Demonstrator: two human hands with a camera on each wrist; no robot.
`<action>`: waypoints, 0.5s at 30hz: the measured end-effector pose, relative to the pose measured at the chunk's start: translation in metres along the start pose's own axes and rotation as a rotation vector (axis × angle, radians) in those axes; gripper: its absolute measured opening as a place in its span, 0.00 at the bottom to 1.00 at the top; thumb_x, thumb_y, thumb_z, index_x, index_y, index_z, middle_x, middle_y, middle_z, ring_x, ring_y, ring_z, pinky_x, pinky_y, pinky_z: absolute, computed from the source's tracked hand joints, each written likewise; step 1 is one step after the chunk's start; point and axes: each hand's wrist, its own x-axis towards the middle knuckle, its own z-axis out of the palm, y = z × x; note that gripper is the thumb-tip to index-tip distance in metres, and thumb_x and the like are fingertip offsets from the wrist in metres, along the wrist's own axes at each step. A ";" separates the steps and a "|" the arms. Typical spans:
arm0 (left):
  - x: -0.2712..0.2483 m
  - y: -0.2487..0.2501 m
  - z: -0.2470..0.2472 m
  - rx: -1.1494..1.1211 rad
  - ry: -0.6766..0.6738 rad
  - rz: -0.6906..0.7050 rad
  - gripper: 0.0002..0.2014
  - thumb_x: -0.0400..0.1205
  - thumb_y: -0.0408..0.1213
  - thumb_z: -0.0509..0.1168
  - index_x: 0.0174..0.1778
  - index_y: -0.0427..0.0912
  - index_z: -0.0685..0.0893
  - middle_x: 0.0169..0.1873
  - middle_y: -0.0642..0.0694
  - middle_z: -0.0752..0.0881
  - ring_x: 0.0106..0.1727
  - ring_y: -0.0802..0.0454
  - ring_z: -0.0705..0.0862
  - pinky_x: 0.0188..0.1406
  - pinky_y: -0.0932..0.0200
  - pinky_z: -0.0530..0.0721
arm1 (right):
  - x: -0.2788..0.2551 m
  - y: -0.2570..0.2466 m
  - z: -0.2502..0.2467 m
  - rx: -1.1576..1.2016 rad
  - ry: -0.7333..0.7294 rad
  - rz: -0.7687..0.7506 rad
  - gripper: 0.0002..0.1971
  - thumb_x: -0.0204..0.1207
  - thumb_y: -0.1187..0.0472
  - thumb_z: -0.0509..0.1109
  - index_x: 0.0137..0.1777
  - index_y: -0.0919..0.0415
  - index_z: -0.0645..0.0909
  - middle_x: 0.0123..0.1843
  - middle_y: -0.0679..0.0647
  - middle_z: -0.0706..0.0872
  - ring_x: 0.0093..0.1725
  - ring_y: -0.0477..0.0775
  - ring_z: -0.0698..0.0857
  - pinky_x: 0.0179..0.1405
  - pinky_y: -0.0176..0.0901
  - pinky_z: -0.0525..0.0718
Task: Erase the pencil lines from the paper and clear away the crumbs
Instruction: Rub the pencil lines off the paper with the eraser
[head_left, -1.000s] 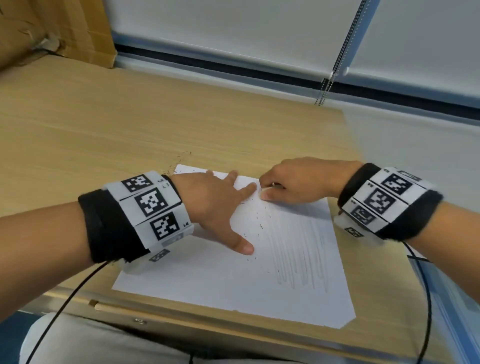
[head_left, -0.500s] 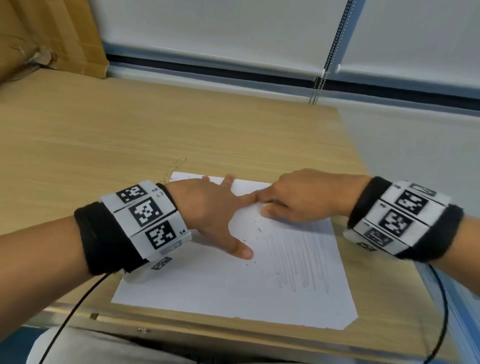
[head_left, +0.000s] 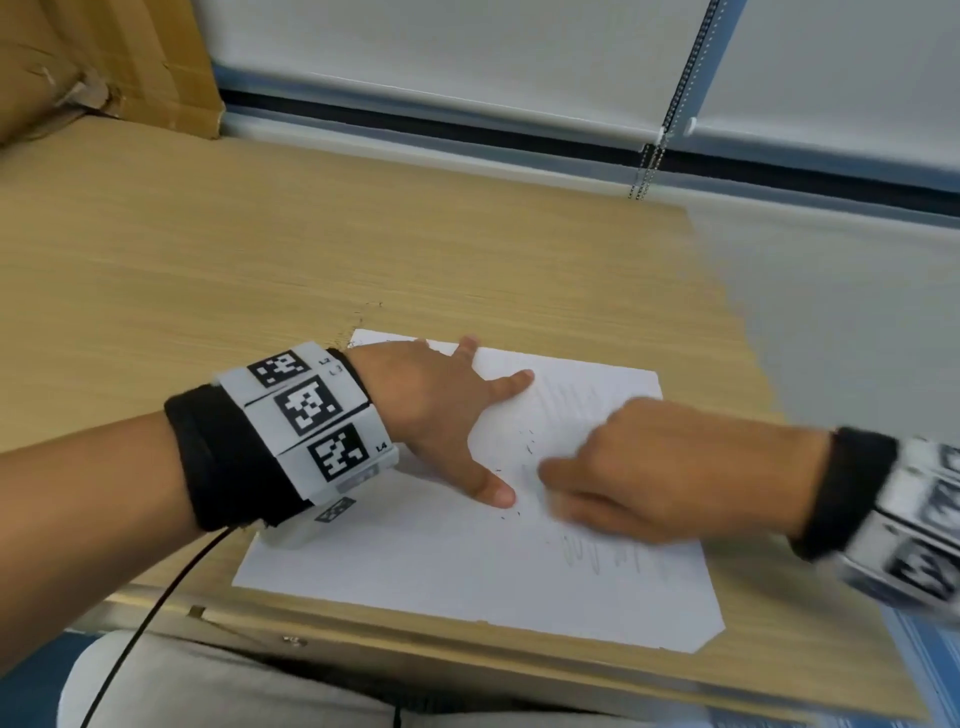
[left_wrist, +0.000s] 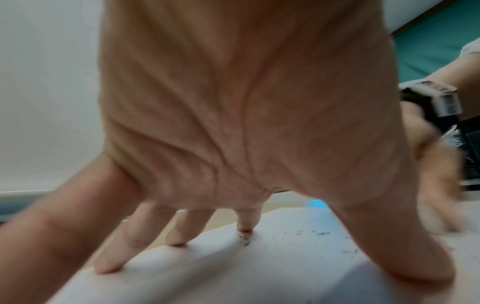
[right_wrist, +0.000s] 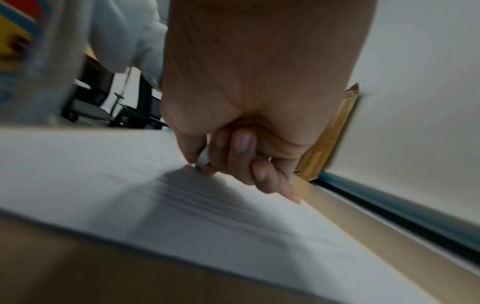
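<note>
A white sheet of paper (head_left: 441, 571) lies near the front edge of the wooden desk (head_left: 260, 270). My left hand (head_left: 441, 410) presses flat on its upper left part, fingers spread; the same fingers (left_wrist: 244, 226) touch the paper (left_wrist: 233, 273) in the left wrist view. My right hand (head_left: 639, 478), blurred by motion, sits over the pencil lines (head_left: 613, 561) and pinches a small white eraser (right_wrist: 203, 158) against the sheet (right_wrist: 130, 185). Dark crumbs (head_left: 527, 447) are scattered between the two hands, and crumbs (left_wrist: 319, 233) also show beside the left thumb.
A cardboard box (head_left: 104, 62) stands at the desk's back left corner. A white roller blind (head_left: 467, 57) with a bead chain (head_left: 675, 93) runs along the back. The desk's right edge drops off past the paper. More crumbs (head_left: 358, 317) lie on the wood beyond the sheet's top left corner.
My right hand has slid from the paper's top edge down toward me over the pencil lines. The left hand stays pressed on the sheet. The upper lines look fainter now.
</note>
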 end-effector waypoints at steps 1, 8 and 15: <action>0.000 0.000 -0.001 -0.001 -0.003 0.001 0.60 0.61 0.82 0.60 0.77 0.72 0.26 0.84 0.47 0.30 0.84 0.28 0.50 0.72 0.33 0.69 | -0.006 -0.006 0.001 0.023 -0.025 -0.047 0.12 0.86 0.45 0.48 0.42 0.47 0.57 0.29 0.52 0.78 0.26 0.55 0.67 0.29 0.44 0.61; -0.004 0.004 -0.003 0.018 -0.035 -0.033 0.62 0.59 0.82 0.62 0.76 0.72 0.23 0.83 0.46 0.28 0.84 0.31 0.51 0.73 0.32 0.65 | 0.030 0.035 0.001 -0.057 0.047 0.101 0.11 0.86 0.46 0.50 0.47 0.50 0.67 0.27 0.46 0.68 0.27 0.53 0.68 0.32 0.45 0.65; 0.000 0.002 -0.002 0.002 -0.062 -0.024 0.68 0.53 0.84 0.64 0.74 0.71 0.21 0.81 0.45 0.24 0.84 0.28 0.49 0.75 0.34 0.64 | -0.015 -0.015 -0.001 0.072 -0.109 -0.078 0.12 0.87 0.44 0.45 0.42 0.44 0.50 0.30 0.47 0.76 0.28 0.53 0.67 0.31 0.43 0.63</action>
